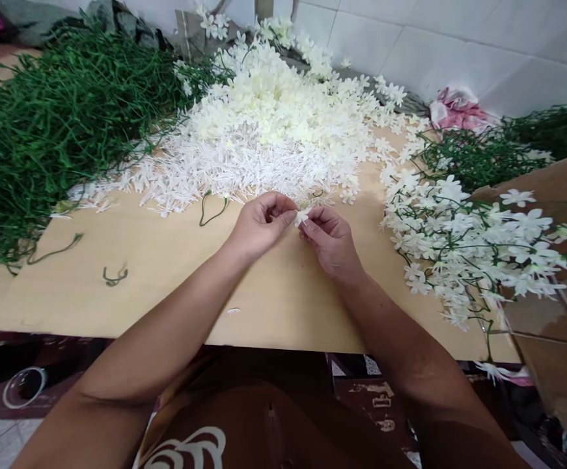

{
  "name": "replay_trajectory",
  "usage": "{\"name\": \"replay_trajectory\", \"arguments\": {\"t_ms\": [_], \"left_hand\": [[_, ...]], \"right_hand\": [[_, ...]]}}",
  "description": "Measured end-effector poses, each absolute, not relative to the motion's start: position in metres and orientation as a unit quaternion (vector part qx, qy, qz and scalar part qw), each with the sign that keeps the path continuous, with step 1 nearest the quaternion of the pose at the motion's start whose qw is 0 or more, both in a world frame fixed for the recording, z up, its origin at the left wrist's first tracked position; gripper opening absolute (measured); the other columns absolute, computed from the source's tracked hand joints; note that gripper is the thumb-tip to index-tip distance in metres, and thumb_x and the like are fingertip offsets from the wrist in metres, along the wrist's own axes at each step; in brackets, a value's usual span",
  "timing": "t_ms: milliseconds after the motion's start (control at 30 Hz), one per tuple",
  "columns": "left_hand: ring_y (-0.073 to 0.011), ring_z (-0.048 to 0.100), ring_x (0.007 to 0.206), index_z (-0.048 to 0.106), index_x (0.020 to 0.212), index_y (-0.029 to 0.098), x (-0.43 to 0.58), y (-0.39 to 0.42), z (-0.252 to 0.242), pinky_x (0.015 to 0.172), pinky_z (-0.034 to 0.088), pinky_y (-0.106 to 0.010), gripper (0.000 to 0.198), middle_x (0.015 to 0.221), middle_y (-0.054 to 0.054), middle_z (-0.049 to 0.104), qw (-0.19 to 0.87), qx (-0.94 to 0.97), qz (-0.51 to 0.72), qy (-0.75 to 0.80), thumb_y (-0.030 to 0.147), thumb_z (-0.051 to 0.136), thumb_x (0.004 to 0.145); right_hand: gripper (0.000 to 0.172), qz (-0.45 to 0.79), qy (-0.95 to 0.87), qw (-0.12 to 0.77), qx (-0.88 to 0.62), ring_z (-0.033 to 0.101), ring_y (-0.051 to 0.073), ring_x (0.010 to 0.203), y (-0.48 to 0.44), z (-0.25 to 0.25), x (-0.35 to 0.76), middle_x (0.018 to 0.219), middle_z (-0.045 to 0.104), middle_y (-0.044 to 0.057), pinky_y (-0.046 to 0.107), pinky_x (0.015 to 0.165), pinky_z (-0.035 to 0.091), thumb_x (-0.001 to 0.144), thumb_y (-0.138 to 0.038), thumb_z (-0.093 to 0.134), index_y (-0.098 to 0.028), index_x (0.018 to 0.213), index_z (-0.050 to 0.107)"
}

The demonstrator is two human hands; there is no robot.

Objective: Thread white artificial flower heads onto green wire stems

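At the middle of the table, my left hand (267, 223) and my right hand (328, 238) meet with their fingertips pinched around one small white artificial flower (301, 217). Its petals show between the two thumbs, while its underside is hidden by the fingers. Just beyond my hands lies a heap of white, thin stick-like pieces (263, 163), with a pile of loose white flower heads (278, 98) behind it. A short green stem (212, 210) rests on the table left of my left hand.
Green stems (78, 111) are heaped on the left. Stemmed white flowers (478, 241) pile up at the right edge, near a brown cardboard piece (556, 215). More green stems (478, 156) and a pink-and-white cloth (461, 111) lie by the tiled wall (439, 45).
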State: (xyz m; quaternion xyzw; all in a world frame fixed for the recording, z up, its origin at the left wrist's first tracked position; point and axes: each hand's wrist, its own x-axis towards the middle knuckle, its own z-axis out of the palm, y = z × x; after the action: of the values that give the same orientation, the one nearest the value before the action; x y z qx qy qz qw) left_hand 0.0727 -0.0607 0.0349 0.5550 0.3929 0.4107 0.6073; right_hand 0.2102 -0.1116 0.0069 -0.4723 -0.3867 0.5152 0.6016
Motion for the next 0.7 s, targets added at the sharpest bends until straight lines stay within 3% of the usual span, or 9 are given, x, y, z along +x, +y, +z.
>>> {"name": "replay_trajectory", "arguments": {"t_ms": [133,333,467,533,633,700], "left_hand": [[-0.0072,0.051,0.059,0.061,0.068,0.015,0.073,-0.061,0.035,0.061,0.039,-0.022,0.011,0.06,0.004,0.057,0.628,0.546,0.405,0.378,0.004,0.064,0.068],[-0.0063,0.051,0.055,0.058,0.066,0.014,0.078,-0.062,0.037,0.06,0.04,-0.022,0.011,0.058,0.004,0.056,0.705,0.489,0.369,0.356,0.004,0.059,0.07],[-0.0083,0.051,0.056,0.057,0.067,0.014,0.073,-0.063,0.038,0.061,0.039,-0.025,0.01,0.059,0.002,0.056,0.683,0.532,0.322,0.384,0.006,0.058,0.072],[-0.0106,0.051,0.061,0.059,0.069,0.016,0.062,-0.064,0.039,0.064,0.039,-0.026,0.007,0.063,0.001,0.057,0.603,0.608,0.313,0.411,0.011,0.059,0.074],[-0.0168,0.053,0.077,0.06,0.074,0.019,0.035,-0.061,0.041,0.076,0.04,-0.031,0.004,0.079,-0.004,0.061,0.334,0.714,0.346,0.508,0.02,0.061,0.077],[-0.0239,0.055,0.092,0.061,0.08,0.02,0.016,-0.055,0.042,0.088,0.039,-0.038,0.007,0.091,-0.008,0.062,0.212,0.719,0.308,0.586,0.025,0.063,0.077]], "right_hand": [[0.029,0.449,-0.443,0.611,-0.479,0.05,0.009,0.062,-0.116,0.012,0.207,0.069,0.058,-0.003,0.026,0.062,0.044,0.069,-0.043,0.079,-0.022,0.077,0.061],[0.025,0.371,-0.502,0.611,-0.487,0.055,0.01,0.069,-0.119,0.011,0.204,0.082,0.059,-0.001,0.027,0.064,0.049,0.076,-0.036,0.074,-0.025,0.094,0.063],[0.008,0.321,-0.543,0.597,-0.496,0.054,0.01,0.067,-0.119,0.007,0.207,0.078,0.058,-0.001,0.028,0.065,0.048,0.08,-0.028,0.07,-0.023,0.082,0.063],[0.007,0.302,-0.549,0.591,-0.508,0.054,0.011,0.069,-0.119,0.007,0.208,0.074,0.057,-0.002,0.028,0.066,0.047,0.079,-0.025,0.068,-0.023,0.077,0.062],[0.007,0.308,-0.549,0.577,-0.52,0.054,0.012,0.07,-0.119,0.008,0.21,0.072,0.058,-0.002,0.028,0.067,0.046,0.079,-0.022,0.066,-0.021,0.074,0.061],[0.007,0.329,-0.546,0.568,-0.521,0.053,0.012,0.069,-0.118,0.009,0.21,0.07,0.058,-0.002,0.029,0.067,0.045,0.078,-0.022,0.066,-0.021,0.073,0.061]]}}
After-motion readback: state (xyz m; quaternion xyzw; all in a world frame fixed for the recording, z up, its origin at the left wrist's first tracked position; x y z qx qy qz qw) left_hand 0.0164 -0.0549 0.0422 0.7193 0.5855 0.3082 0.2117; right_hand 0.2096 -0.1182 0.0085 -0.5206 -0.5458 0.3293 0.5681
